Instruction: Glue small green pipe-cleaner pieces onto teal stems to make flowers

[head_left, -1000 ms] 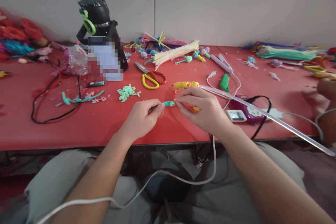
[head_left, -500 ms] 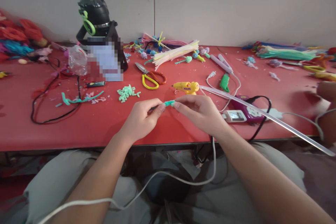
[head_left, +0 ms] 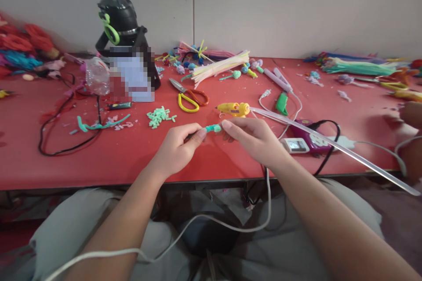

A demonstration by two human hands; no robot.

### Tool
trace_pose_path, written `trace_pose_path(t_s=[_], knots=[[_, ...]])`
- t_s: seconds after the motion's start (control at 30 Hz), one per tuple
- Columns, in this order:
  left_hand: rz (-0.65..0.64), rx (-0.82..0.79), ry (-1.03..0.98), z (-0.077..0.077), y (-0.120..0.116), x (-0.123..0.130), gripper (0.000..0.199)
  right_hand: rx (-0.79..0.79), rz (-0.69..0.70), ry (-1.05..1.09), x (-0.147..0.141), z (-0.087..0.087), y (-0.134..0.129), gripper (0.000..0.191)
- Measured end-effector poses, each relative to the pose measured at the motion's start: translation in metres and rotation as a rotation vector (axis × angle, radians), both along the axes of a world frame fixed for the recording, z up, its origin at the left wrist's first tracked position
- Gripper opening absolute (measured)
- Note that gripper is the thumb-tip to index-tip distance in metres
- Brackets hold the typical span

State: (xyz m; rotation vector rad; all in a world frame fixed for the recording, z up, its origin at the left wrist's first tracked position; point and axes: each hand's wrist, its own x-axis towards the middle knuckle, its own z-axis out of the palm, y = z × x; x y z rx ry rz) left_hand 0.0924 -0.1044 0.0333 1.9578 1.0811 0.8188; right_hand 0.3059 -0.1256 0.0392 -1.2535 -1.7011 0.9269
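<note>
Above red vinyl-looking tabletop (head_left: 99, 169), left hand (head_left: 178, 147): pinches short teal fuzzy stem (head_left: 210, 128), likely steadying it.
Right hand (head_left: 253, 138): beside it, grip unclear.
Yellow plastic glue gun (head_left: 232, 108): just beyond, probably for reach.

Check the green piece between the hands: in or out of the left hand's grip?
In: the green piece juts from the pinched fingertips of the left hand, which hides its near end.
</note>
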Motion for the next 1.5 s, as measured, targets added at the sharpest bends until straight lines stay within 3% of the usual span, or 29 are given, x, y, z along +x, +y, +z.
trace_pose_path(t_s=[0.2,0.43,0.63,0.83,0.9,1.0,1.07,1.17,1.27,1.5], knots=[[-0.015,-0.053,-0.029,0.004,0.0,0.0,0.036,0.012,0.016,0.119,-0.002,-0.002,-0.001,0.029],[-0.047,-0.063,-0.014,0.005,-0.001,0.001,0.038,0.004,-0.002,0.108,-0.005,-0.002,-0.001,0.023],[-0.037,-0.025,0.014,0.004,0.0,0.0,0.037,0.006,-0.009,0.126,-0.004,0.0,-0.001,0.029],[0.066,0.141,0.099,-0.003,0.011,-0.014,0.034,-0.029,-0.049,-0.289,0.023,-0.008,0.005,0.032],[0.092,0.183,0.136,-0.004,0.014,-0.019,0.031,-0.051,-0.079,-0.481,0.034,-0.012,0.008,0.043],[0.12,0.207,0.193,-0.005,0.016,-0.024,0.029,-0.128,-0.195,-0.727,0.045,-0.015,0.011,0.064],[0.118,0.198,0.198,-0.005,0.016,-0.025,0.027,-0.134,-0.312,-0.798,0.049,-0.016,0.015,0.065],[0.096,0.187,0.196,-0.005,0.015,-0.024,0.025,-0.034,-0.423,-0.756,0.049,-0.021,0.023,0.054],[0.094,0.198,0.237,-0.005,0.014,-0.024,0.023,0.056,-0.423,-0.652,0.044,-0.032,0.035,0.048],[0.121,0.224,0.327,-0.006,0.017,-0.032,0.023,-0.058,-0.178,-0.195,0.015,-0.045,0.051,0.038]])
